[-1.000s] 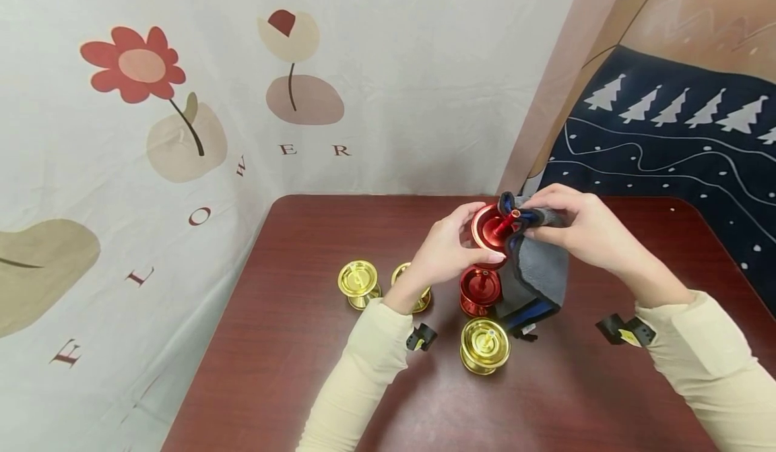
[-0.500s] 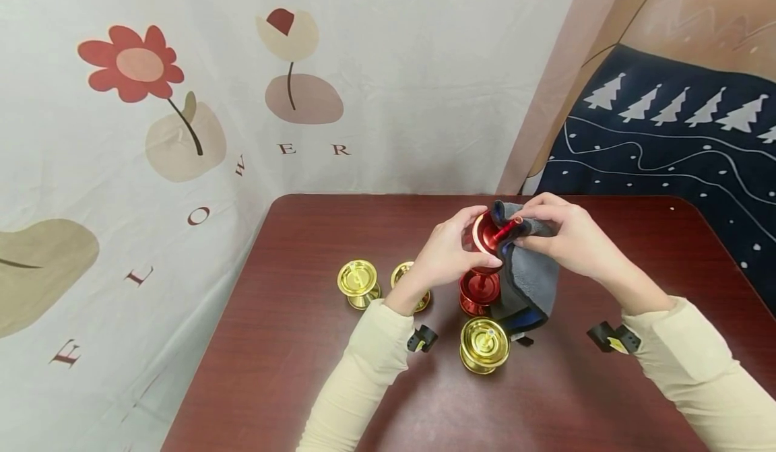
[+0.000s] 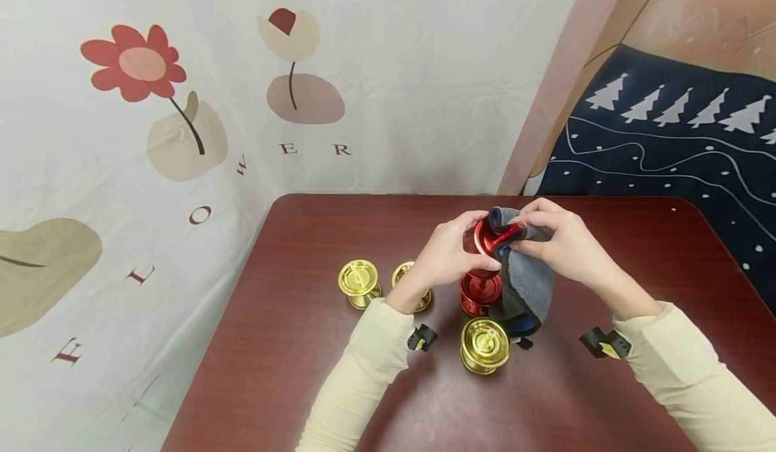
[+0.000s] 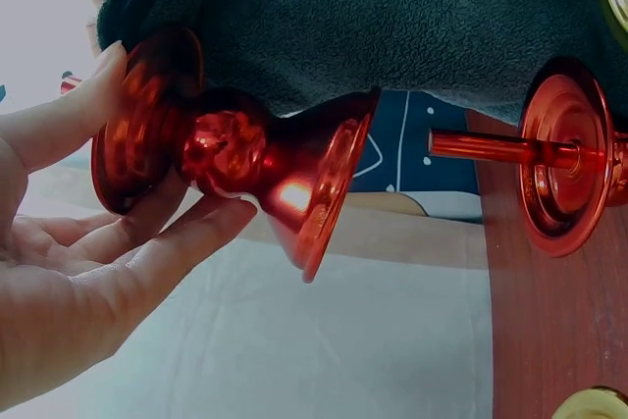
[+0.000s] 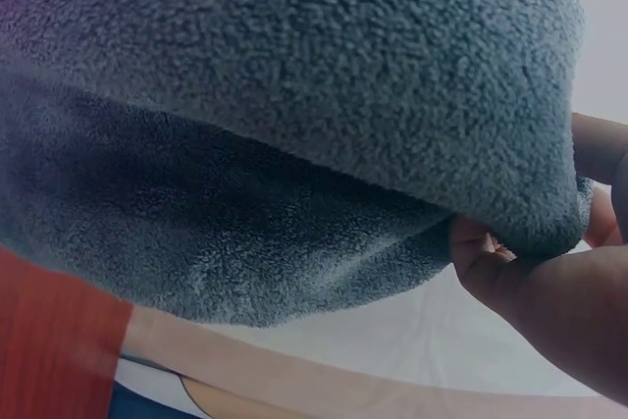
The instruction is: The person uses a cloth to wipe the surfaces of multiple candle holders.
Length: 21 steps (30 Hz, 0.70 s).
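My left hand point(image 3: 445, 253) grips a shiny red candle holder point(image 4: 226, 149) with a flared foot and a thin central stem. It is held tilted above the table, thumb and fingers around its cup end. My right hand point(image 3: 558, 240) pinches a grey plush cloth point(image 3: 529, 283) with dark edging and a blue inner side, its upper fold lying against the cup and stem. In the right wrist view the cloth hides most of the work. Below the raised holder stands a second red candle holder point(image 3: 480, 292), upright, with the cloth hanging beside it.
Gold candle holders stand upright on the dark red table point(image 3: 291, 371): one point(image 3: 358, 280) at the left, one point(image 3: 401, 273) partly behind my left wrist, one point(image 3: 485, 345) in front of the red holder. A printed curtain point(image 3: 394, 102) hangs behind the table.
My right hand has moved left and slightly down, bringing the cloth closer over the held red candle holder. That holder has tipped a little to the right; the standing holders have not moved.
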Each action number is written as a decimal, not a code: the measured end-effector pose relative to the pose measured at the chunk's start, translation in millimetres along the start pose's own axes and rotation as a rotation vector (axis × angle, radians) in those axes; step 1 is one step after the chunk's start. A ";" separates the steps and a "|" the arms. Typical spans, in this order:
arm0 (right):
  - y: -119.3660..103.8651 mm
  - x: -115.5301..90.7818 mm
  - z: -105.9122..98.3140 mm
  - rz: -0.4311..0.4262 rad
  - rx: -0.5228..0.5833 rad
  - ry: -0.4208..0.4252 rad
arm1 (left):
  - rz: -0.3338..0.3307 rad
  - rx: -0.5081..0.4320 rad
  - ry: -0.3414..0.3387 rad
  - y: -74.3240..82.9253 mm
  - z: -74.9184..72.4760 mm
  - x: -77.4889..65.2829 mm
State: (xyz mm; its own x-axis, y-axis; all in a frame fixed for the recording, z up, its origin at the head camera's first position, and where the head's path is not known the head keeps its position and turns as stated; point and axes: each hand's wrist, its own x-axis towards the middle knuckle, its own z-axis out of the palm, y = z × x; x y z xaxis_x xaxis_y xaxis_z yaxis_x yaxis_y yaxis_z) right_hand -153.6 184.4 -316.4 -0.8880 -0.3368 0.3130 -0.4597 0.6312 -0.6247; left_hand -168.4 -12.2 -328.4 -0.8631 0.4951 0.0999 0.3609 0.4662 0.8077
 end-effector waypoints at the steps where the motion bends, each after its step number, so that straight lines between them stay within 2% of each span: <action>1: 0.3 0.0 0.1 -0.001 -0.002 0.004 | -0.005 0.012 -0.002 0.3 -0.3 0.3; 9: -1.1 0.1 -8.2 -0.023 0.027 0.019 | -0.025 0.104 -0.031 4.4 -1.4 2.4; 15: -2.5 -0.8 -24.7 0.004 0.103 -0.005 | -0.008 0.089 -0.055 0.5 -2.3 2.2; 17: -1.9 -0.8 -29.3 0.015 0.126 -0.004 | -0.005 0.034 -0.067 -2.1 -3.0 2.3; 21: 2.3 -1.4 -31.9 0.039 0.153 -0.007 | -0.005 -0.173 -0.104 -5.6 -5.5 2.7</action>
State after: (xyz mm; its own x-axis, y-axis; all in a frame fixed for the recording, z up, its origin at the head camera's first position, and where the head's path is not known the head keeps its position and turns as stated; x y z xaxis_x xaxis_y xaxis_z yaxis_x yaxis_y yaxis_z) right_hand -153.8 208.6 -295.5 -0.9049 -0.3189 0.2820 -0.4169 0.5300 -0.7384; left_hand -174.7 -17.4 -329.5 -0.8203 0.5704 0.0425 0.2831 0.3404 0.8967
